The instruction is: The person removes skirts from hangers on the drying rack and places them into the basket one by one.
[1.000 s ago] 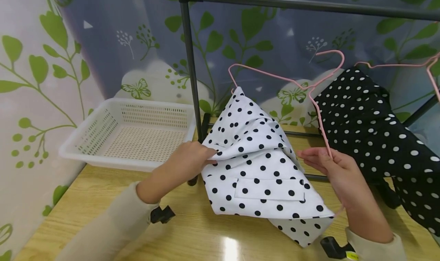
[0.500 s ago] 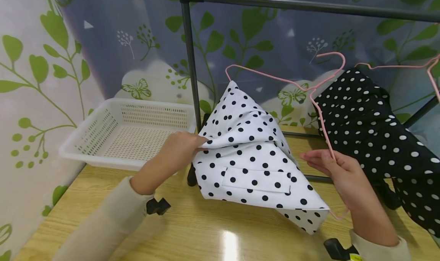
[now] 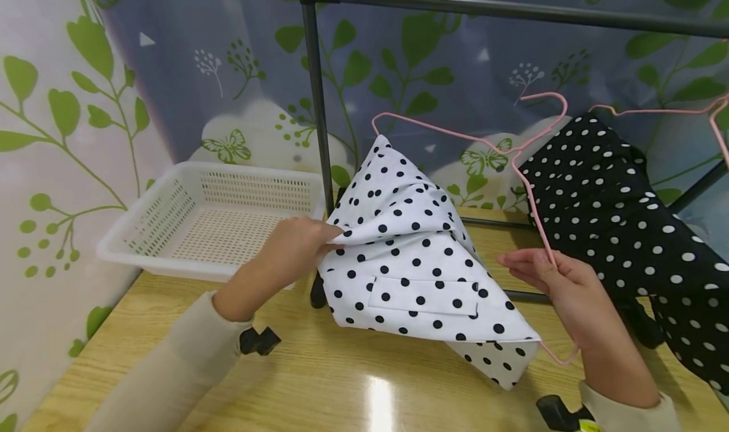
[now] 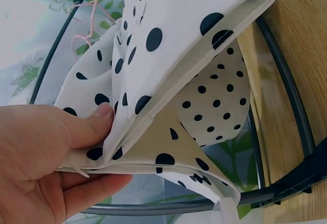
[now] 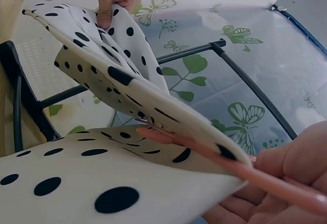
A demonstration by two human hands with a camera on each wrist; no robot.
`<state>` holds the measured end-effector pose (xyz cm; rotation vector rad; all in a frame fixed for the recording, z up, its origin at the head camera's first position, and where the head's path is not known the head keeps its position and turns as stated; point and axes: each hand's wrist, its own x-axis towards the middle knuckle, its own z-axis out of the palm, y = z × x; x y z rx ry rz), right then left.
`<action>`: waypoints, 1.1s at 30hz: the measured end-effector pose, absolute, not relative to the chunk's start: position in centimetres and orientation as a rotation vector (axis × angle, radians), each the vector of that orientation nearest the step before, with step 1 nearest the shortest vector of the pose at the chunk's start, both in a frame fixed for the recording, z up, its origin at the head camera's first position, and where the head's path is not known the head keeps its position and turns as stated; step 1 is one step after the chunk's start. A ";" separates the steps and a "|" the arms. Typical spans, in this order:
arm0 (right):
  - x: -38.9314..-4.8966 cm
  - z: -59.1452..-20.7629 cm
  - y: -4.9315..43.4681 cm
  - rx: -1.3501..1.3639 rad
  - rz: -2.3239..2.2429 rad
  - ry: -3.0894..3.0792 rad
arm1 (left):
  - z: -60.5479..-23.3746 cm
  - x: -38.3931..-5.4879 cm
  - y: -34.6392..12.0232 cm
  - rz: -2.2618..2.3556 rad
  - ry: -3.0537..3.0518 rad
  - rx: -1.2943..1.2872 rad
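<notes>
A white garment with black polka dots [image 3: 416, 255] hangs askew on a pink hanger [image 3: 444, 131], its upper corner over the hanger's left shoulder. My left hand [image 3: 296, 245] pinches the cloth's left edge between thumb and fingers. In the left wrist view, the garment's opening [image 4: 204, 71] gapes beyond the thumb, showing the paler inside. My right hand [image 3: 575, 293] grips the hanger's right arm. That pink arm [image 5: 265, 180] runs in between two layers of cloth in the right wrist view. The hanger's lower right corner sticks out past the garment's right corner.
A dark metal clothes rack [image 3: 484, 9] stands behind, its left post rising near my left hand. A white slotted basket [image 3: 131, 255] sits at the left. A black garment with white dots [image 3: 615, 204] hangs on another pink hanger at the right. Below is a wooden table [image 3: 319, 381].
My left hand has drawn the garment leftward and slightly up. More of the hanger's lower right corner now shows past the cloth. My right hand has barely moved.
</notes>
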<state>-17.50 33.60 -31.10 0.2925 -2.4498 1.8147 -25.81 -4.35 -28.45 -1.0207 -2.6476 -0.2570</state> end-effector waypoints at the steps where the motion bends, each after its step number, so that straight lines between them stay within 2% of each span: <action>1: -17.6 -31.1 33.6 0.291 1.828 -2.439 | -28.5 -25.7 -4.3 -0.255 -2.645 -1.028; 9: -17.9 -31.4 33.7 0.324 2.059 -2.257 | -28.1 -23.9 -3.4 -0.137 -2.549 -1.172; 17: -18.2 -31.3 33.3 0.266 2.065 -2.276 | -28.0 -22.2 -2.8 -0.139 -2.545 -1.226; 24: -18.5 -31.1 32.9 0.324 2.088 -2.241 | -27.7 -20.8 -2.1 -0.192 -2.574 -1.324; 33: -18.3 -31.0 32.5 0.348 2.087 -2.233 | -28.0 -20.4 -1.7 -0.195 -2.512 -1.336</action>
